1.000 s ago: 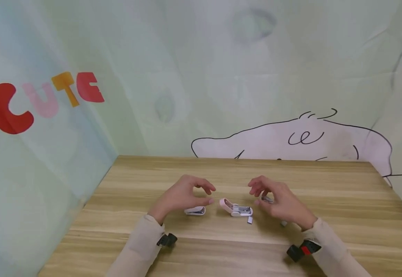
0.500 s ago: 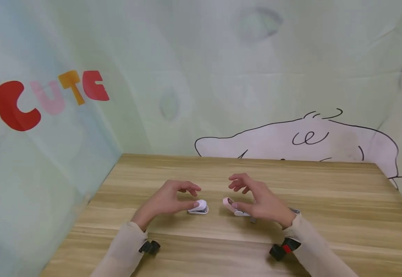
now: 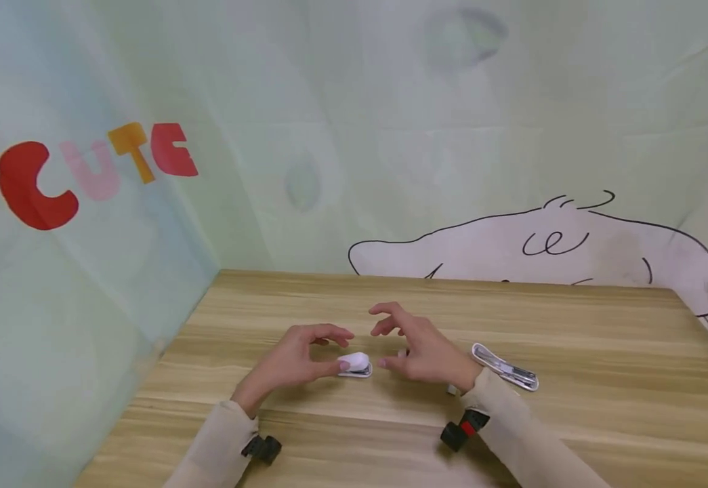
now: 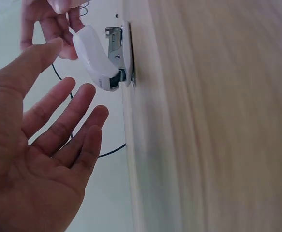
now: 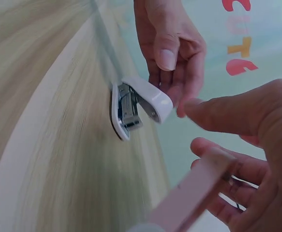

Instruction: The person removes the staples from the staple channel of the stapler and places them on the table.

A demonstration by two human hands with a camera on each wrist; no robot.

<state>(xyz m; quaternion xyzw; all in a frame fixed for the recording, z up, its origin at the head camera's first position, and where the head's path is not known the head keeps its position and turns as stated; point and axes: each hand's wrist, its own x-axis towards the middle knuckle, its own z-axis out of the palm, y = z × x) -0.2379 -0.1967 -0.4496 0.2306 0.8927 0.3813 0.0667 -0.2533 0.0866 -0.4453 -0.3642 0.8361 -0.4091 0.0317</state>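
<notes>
A small white stapler (image 3: 356, 362) with its top raised stands on the table between the hands. Just left of it is my left hand (image 3: 295, 361), its thumb tip overlapping the stapler in the head view; contact cannot be told. Loosely bent and parted fingers hold nothing, as the left wrist view of the left hand (image 4: 49, 140) shows. From the right comes my right hand (image 3: 423, 349), fingers spread, thumb close to the white stapler (image 5: 150, 99). A pink stapler (image 5: 194, 191) with a raised arm lies by the right palm, mostly hidden in the head view.
Farther right, a grey-and-white stapler (image 3: 505, 368) lies unfolded on the wooden table (image 3: 329, 434). A small grey block (image 3: 452, 390) sits below the right wrist. Printed cloth (image 3: 305, 135) hangs behind and at the left.
My right hand has travelled left, from over the unfolded stapler, past the pink one, to near the white stapler. My left hand has drawn back a little to the left. The head view has shifted slightly.
</notes>
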